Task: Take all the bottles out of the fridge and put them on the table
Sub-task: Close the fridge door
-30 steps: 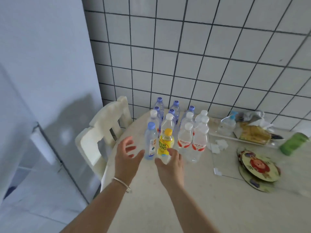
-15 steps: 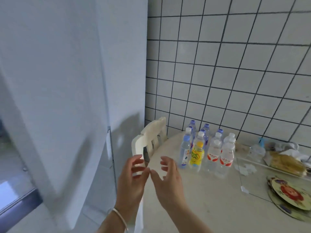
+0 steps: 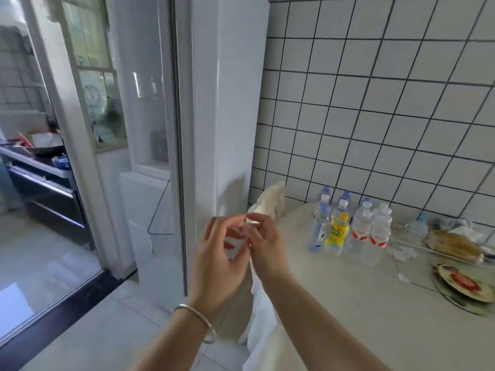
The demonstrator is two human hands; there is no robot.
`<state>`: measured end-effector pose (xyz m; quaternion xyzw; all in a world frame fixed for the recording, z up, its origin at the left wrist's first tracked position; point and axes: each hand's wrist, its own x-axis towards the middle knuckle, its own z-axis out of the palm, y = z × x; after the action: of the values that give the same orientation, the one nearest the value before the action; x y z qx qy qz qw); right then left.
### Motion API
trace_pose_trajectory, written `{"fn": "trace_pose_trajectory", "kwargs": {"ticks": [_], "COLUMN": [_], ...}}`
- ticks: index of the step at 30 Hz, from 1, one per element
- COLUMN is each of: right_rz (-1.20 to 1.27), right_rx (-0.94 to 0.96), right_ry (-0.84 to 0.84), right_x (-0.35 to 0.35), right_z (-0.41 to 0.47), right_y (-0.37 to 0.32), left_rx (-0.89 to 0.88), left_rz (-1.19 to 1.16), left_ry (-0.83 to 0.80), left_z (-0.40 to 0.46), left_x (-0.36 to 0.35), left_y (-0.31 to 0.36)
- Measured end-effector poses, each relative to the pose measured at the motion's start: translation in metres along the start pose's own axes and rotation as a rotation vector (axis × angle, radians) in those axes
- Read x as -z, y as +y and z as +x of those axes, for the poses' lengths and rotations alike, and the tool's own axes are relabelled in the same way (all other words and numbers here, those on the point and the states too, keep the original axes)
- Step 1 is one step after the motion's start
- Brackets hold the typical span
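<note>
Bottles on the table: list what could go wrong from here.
1. The bottles stand tightly clustered; setting another one among them could topple several like skittles.
2. The cluster sits near the table edge by the white chair, so a knocked bottle might roll off.
3. Left hand and right hand are both empty, close together, in front of the fridge; carrying several bottles at once risks drops.

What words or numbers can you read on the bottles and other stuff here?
"100C" (roughly; blurred): on the yellow bottle, under some characters too blurred to read.
Red-label bottles: print too small to read.
Blue-cap bottle: label blurred, unreadable.
Round mats: a red picture, no readable words.
Nothing else shows any text.
</note>
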<state>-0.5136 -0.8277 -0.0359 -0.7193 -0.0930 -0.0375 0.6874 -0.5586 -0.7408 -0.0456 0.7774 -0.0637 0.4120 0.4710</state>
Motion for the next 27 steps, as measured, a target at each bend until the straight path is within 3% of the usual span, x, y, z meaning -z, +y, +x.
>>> {"fn": "trace_pose_trajectory", "kwargs": {"ticks": [3,7,12,16,23,27], "right_rz": [-0.011,0.024,0.107,0.134,0.003,-0.149], "right_rx": [-0.031,-0.098,-0.143,-0.127,-0.047,-0.002], "right_ry": [-0.042,0.071,0.14,0.098,-0.1,-0.106], "right_x": [-0.036,-0.067,-0.098,-0.135,-0.211,-0.255], "right_z": [-0.008,-0.004,-0.01,-0.021,-0.022,-0.001], "right_y": [0.003,0.007,0.006,0.004,0.002,0.001], "left_rx": [0.082,0.193,0.211,0.208,0.279,0.335], "left_rz": [-0.021,-0.02,-0.057,-0.096,-0.052,0.034], "left_ry": [0.054,-0.002,-0.082,-0.096,0.077,0.159], "left_z": [0.007,0.017,0.024,0.031,0.059,0.081], "left_x": [0.036,0.066,0.09,0.116,0.173,0.202], "left_y": [-0.017,-0.045,-0.067,-0.078,-0.116,-0.145]}}
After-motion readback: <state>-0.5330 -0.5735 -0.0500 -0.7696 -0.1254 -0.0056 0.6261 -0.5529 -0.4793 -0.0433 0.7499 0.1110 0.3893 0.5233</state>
